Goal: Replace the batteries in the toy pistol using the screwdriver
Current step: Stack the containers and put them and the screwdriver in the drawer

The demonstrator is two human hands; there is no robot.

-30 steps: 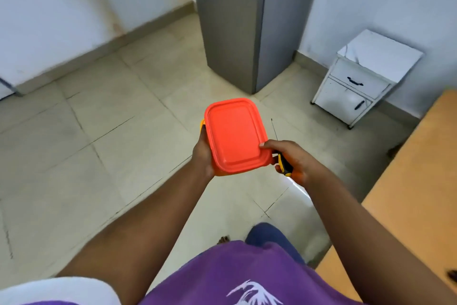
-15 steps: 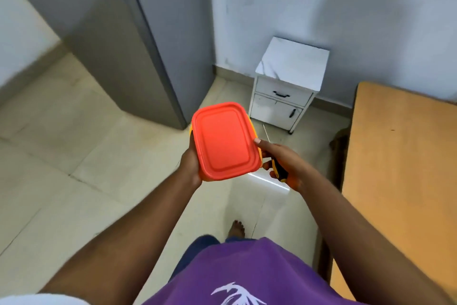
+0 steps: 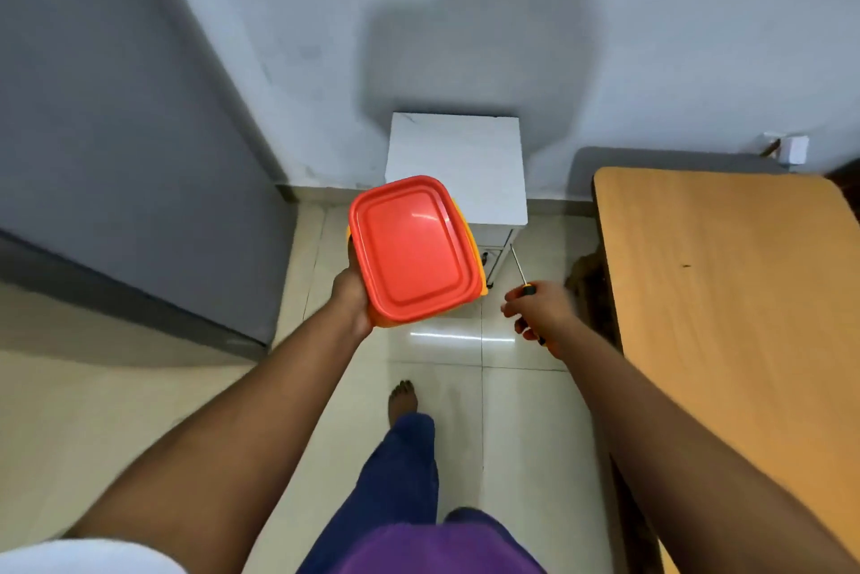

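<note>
Both hands are busy: left hand grips the orange lidded container from below, right hand holds the screwdriver just right of it, probably carrying both toward the tabletop; no toy pistol visible.

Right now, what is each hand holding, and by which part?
The left hand holds the orange plastic lidded box from beneath its near end. The right hand grips the thin metal screwdriver by its handle.
</note>
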